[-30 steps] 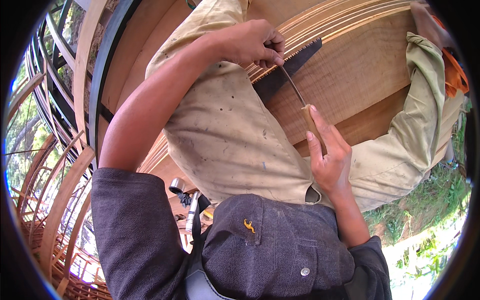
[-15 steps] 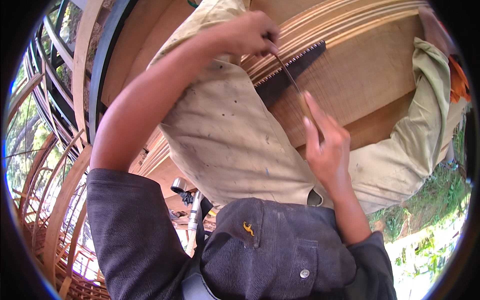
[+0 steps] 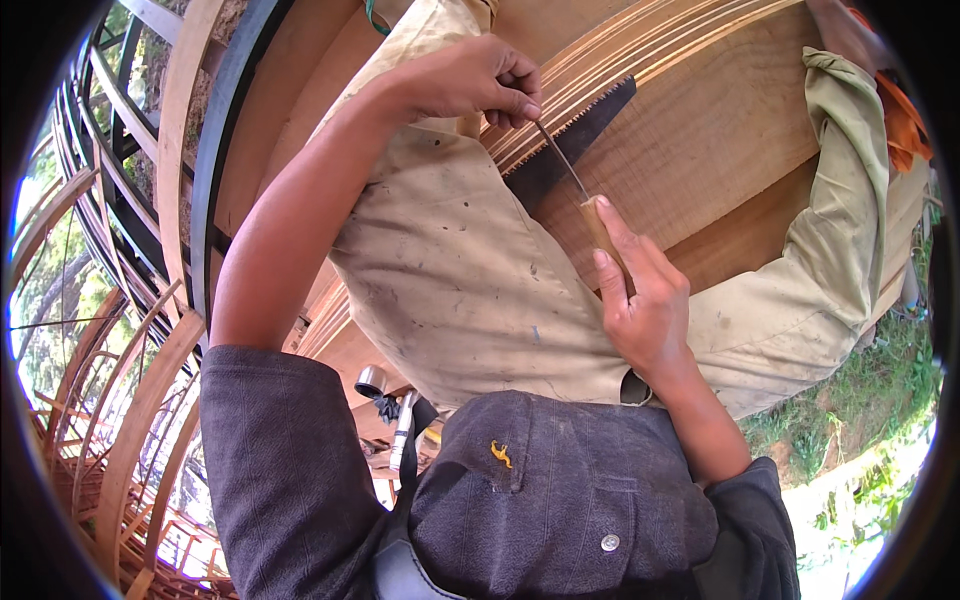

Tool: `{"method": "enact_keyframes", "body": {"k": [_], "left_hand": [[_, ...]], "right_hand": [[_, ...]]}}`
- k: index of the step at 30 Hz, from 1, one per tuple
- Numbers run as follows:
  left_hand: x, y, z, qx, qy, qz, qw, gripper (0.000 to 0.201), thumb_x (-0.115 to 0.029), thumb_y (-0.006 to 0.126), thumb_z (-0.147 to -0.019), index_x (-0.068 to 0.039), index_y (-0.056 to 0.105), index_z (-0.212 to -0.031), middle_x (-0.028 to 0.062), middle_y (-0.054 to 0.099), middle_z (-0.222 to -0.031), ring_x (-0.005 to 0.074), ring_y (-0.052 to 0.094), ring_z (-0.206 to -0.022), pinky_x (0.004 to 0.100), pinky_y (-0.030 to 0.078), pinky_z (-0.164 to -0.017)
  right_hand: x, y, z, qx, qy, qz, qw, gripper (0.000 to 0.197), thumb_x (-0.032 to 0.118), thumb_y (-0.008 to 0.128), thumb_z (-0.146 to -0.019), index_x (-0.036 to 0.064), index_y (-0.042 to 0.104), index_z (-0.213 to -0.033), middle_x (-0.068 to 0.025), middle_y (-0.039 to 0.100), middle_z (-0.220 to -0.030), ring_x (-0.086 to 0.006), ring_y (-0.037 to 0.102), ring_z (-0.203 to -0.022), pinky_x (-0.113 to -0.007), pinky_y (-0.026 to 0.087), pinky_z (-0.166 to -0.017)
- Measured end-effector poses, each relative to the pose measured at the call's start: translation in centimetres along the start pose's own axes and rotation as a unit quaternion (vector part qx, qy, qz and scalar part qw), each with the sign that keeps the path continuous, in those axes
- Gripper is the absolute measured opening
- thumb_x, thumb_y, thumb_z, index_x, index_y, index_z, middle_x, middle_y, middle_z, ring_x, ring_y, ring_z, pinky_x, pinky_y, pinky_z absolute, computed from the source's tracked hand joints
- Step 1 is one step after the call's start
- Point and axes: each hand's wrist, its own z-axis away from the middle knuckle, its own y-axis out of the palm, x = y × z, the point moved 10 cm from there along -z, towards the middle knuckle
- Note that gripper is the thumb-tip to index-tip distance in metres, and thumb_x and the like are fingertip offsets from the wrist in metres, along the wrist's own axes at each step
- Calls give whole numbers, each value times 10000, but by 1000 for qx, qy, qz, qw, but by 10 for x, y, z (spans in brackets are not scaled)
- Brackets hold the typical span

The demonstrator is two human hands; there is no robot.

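My right hand (image 3: 648,305) is wrapped round the wooden handle of a slim file (image 3: 567,160), with the forefinger laid along the handle. At the file's far end, my left hand (image 3: 498,85) pinches the tip between thumb and fingers. The thin metal shaft slants across a dark saw blade (image 3: 592,120), whose toothed edge faces away from me. I cannot tell whether the shaft touches the teeth. The saw's left end is hidden by my trouser leg (image 3: 450,250), and its handle is out of sight.
Under the saw lie wide wooden boards (image 3: 710,140) and a bundle of thin wooden strips (image 3: 680,40). Curved timber ribs (image 3: 140,440) rise at the left. A shiny metal cup (image 3: 371,380) stands near my left hip. An orange cloth (image 3: 900,125) is by my foot; grass (image 3: 860,400) shows at right.
Both hands and the file have come slightly toward me across the saw blade. The whole view has shifted a little. Both hands keep their grip.
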Motion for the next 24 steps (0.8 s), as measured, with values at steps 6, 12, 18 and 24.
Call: {"method": "enact_keyframes", "body": {"k": [6, 12, 18, 24], "left_hand": [[-5, 13, -9, 23, 2, 14, 1000, 185, -162, 755, -982, -13, 698, -889, 18, 717, -807, 96, 678, -758, 265, 551, -720], [-1, 18, -17, 37, 14, 10, 999, 172, -172, 761, -989, -23, 737, -905, 22, 732, -780, 97, 693, -735, 267, 566, -689], [4, 24, -24, 31, -11, -47, 998, 126, -108, 731, -983, -11, 709, -907, 32, 716, -784, 103, 687, -753, 268, 557, -698], [28, -36, -14, -83, -46, -65, 993, 120, -115, 732, -988, -7, 714, -936, 33, 721, -799, 106, 682, -756, 272, 555, -703]], "right_hand": [[-7, -3, 8, -11, 2, -2, 1000, 541, 85, 710, -984, 150, 621, -1514, -114, 584, -772, -283, 586, -627, -416, 507, -599], [-11, -6, 10, -2, 19, -27, 999, 532, 69, 700, -986, 135, 625, -1508, -127, 576, -763, -284, 578, -628, -411, 501, -607], [-14, -5, 4, 12, 35, -27, 999, 512, 66, 678, -990, 117, 631, -1497, -160, 602, -772, -323, 604, -657, -438, 510, -644], [3, 20, -62, 88, 83, 40, 992, 453, 39, 655, -997, 58, 652, -1450, -262, 751, -1119, -403, 743, -925, -429, 568, -877]]}}
